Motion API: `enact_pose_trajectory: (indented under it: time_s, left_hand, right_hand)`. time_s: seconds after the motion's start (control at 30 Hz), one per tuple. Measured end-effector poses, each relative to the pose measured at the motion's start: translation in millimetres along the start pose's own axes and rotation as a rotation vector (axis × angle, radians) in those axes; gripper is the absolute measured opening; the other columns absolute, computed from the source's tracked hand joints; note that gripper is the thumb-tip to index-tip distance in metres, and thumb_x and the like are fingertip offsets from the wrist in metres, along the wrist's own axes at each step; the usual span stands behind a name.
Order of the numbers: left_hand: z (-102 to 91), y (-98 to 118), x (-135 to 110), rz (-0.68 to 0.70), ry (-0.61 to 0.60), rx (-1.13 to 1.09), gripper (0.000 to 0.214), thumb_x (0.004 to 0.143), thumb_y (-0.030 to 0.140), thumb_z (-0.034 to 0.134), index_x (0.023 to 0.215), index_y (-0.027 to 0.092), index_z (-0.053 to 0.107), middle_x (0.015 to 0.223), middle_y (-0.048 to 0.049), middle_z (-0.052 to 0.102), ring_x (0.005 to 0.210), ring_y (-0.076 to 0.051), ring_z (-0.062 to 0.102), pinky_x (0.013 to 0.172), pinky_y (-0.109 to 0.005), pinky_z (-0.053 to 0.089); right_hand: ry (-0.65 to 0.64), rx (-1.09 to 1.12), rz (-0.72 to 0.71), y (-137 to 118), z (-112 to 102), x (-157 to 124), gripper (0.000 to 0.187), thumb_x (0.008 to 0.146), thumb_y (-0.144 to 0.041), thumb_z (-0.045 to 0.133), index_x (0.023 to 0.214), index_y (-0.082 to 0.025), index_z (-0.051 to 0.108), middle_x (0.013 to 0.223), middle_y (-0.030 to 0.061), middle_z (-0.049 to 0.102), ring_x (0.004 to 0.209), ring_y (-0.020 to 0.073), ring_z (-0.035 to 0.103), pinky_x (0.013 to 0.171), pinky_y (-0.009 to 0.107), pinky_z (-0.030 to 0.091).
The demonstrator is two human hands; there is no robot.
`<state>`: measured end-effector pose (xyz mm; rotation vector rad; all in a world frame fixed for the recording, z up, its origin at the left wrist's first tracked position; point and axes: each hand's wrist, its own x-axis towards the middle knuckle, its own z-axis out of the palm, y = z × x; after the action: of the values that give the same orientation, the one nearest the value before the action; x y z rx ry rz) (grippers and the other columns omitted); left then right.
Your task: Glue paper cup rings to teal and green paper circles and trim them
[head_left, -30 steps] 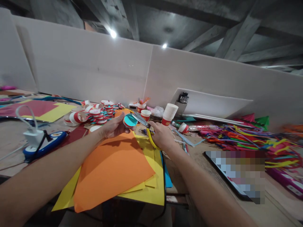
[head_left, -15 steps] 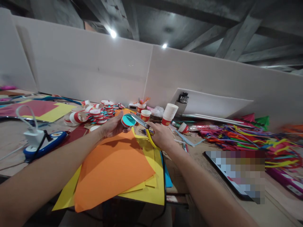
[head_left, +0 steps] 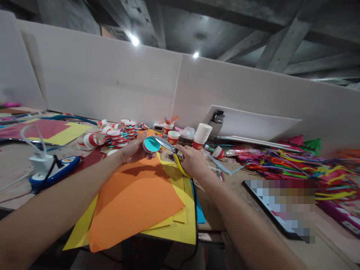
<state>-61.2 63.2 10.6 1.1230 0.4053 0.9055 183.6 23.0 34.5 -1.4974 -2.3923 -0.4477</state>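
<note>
My left hand (head_left: 134, 150) is closed around a cut-down paper cup ring with a teal disc (head_left: 151, 144) over its mouth, held above an orange paper sheet (head_left: 132, 198). My right hand (head_left: 191, 161) grips yellow-handled scissors (head_left: 172, 152), fingers through the loops. The blades point left and their tip touches the edge of the teal disc. Yellow paper sheets (head_left: 180, 221) lie under the orange one.
A pile of red-and-white cup rings (head_left: 112, 135) lies behind my left hand. A stack of paper cups (head_left: 201, 135), a single cup (head_left: 173, 137) and a flask (head_left: 216, 122) stand beyond. Coloured paper strips (head_left: 292, 165) cover the right side, a power strip (head_left: 53, 170) sits at left.
My left hand has turned the teal-covered cup a little and shifted it slightly left against the scissor blades. My right hand has stayed almost still.
</note>
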Motion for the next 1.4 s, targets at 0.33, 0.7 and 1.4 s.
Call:
enact_pose_trajectory:
  time_s: [0.33,0.7,1.4]
  left_hand:
    - [-2.0,0.2,-0.4,-0.057,-0.013,-0.018,0.056,0.092,0.055,0.032,0.107,0.010,0.061,0.092,-0.0181,0.071,0.059,-0.014,0.063,0.048,-0.021,0.045]
    - [-3.7,-0.9,0.1,0.005,0.068,-0.116,0.048,0.095,0.044,0.036,0.097,0.007,0.066,0.082,-0.0150,0.070,0.058,-0.015,0.062,0.053,-0.023,0.051]
    - [-3.0,-0.3,-0.2,-0.051,-0.006,-0.011,0.055,0.093,0.054,0.032,0.101,0.010,0.063,0.089,-0.0197,0.071,0.057,-0.016,0.063,0.050,-0.024,0.046]
  right_hand:
    - [-0.015,-0.029,-0.018,1.5,2.2,-0.8,0.048,0.086,-0.029,0.045,0.134,-0.028,0.050,0.115,0.0071,0.067,0.094,0.0245,0.065,0.073,0.031,0.046]
    - [0.018,-0.006,-0.005,5.0,5.2,0.2,0.045,0.087,-0.029,0.045,0.132,-0.027,0.052,0.105,0.0070,0.069,0.089,0.0230,0.065,0.071,0.029,0.045]
    - [0.021,0.013,-0.045,5.5,5.3,-0.8,0.049,0.084,-0.024,0.047,0.133,-0.027,0.052,0.116,0.0062,0.067,0.095,0.0230,0.064,0.078,0.030,0.046]
